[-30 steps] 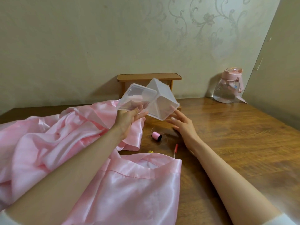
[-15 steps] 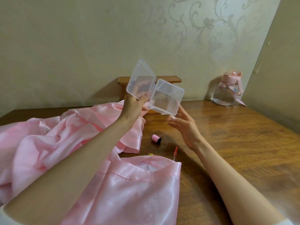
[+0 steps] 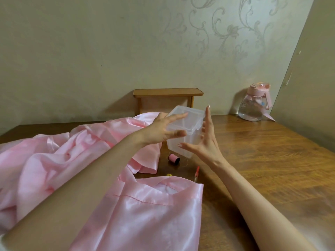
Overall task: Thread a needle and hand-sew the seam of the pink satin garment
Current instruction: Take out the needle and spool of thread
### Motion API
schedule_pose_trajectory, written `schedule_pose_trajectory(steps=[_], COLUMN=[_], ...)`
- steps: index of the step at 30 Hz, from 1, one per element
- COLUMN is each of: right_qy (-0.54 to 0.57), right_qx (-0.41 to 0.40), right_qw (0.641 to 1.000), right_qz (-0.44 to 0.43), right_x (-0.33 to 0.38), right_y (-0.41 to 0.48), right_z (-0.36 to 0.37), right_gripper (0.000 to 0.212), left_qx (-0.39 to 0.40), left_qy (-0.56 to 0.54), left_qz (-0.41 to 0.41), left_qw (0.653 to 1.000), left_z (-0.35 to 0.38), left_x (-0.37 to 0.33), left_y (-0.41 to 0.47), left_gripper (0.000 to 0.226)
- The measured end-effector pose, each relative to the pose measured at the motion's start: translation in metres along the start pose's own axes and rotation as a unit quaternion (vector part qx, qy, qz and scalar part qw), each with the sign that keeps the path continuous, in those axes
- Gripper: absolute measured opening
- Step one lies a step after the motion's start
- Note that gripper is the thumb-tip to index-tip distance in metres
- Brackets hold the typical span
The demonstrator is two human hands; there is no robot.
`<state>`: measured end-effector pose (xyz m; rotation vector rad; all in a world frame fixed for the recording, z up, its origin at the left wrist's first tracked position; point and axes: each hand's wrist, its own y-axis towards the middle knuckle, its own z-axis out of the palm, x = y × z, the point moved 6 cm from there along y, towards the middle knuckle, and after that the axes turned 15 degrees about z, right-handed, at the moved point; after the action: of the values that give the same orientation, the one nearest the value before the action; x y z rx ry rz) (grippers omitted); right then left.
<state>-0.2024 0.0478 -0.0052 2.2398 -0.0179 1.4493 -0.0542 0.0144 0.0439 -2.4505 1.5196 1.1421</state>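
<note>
Left hand and right hand are pressing one clear box, fingers spread straight. One pink thread spool is lying nearby.

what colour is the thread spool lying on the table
The thread spool is pink with a dark end; clearest in the head view.

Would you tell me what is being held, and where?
The clear plastic box, between both hands: left hand over its lid, right hand against its right side.
</note>
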Motion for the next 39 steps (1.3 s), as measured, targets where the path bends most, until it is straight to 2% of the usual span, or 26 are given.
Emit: schedule_pose_trajectory(steps=[3,4,7,9,13,19,22,26,28,30,32,34,37,39], right_qy=[-0.040,-0.048,-0.056,-0.074,-0.156,-0.176,-0.154,-0.103,-0.065,-0.066,-0.114,-0.139,-0.089,-0.093], right_qx=[-0.039,-0.070,-0.187,-0.218,-0.192,-0.160,-0.200,-0.258,-0.194,-0.084,0.019,0.092,0.189,0.271], right_qw=[0.998,0.996,0.976,0.960,0.944,0.941,0.943,0.956,0.977,0.994,0.992,0.984,0.978,0.958], right_qz=[-0.022,-0.006,0.095,0.161,0.220,0.239,0.215,0.091,0.058,0.015,-0.041,-0.056,-0.003,0.032], right_x=[0.000,-0.001,-0.015,-0.029,-0.043,-0.044,-0.041,-0.010,0.010,0.029,0.045,0.054,0.059,0.058], right_y=[-0.001,0.001,0.015,0.031,0.056,0.057,0.039,0.002,-0.009,-0.018,-0.032,-0.046,-0.059,-0.065], right_z=[0.000,-0.004,-0.026,-0.033,-0.022,-0.009,-0.019,-0.018,-0.002,0.020,0.044,0.060,0.075,0.085], right_gripper=[0.130,0.128,0.122,0.123,0.129,0.135,0.120,0.073,0.045,0.024,0.019,0.020,0.016,0.008], left_qx=[-0.032,-0.061,-0.169,-0.201,-0.254,-0.290,-0.297,-0.315,-0.302,-0.285,-0.264,-0.228,-0.178,-0.156], left_qy=[-0.006,-0.016,-0.019,0.016,0.020,-0.007,-0.027,-0.053,-0.030,0.008,0.026,0.016,-0.015,-0.017], left_qz=[-0.017,-0.020,-0.030,-0.045,-0.067,-0.072,-0.078,-0.094,-0.083,-0.081,-0.085,-0.101,-0.119,-0.131], left_qw=[0.999,0.998,0.985,0.978,0.965,0.954,0.951,0.943,0.949,0.955,0.960,0.968,0.977,0.979], left_z=[-0.001,-0.004,-0.024,-0.038,-0.057,-0.060,-0.054,-0.050,-0.049,-0.049,-0.049,-0.046,-0.041,-0.039], left_x=[0.004,-0.001,0.008,0.025,0.053,0.056,0.054,0.054,0.050,0.046,0.042,0.040,0.042,0.044], left_y=[0.000,-0.002,-0.017,-0.032,-0.066,-0.091,-0.106,-0.130,-0.139,-0.146,-0.150,-0.152,-0.152,-0.152], left_gripper=[0.105,0.095,0.045,0.030,0.010,0.010,0.010,0.011,0.012,0.013,0.012,0.017,0.026,0.029])
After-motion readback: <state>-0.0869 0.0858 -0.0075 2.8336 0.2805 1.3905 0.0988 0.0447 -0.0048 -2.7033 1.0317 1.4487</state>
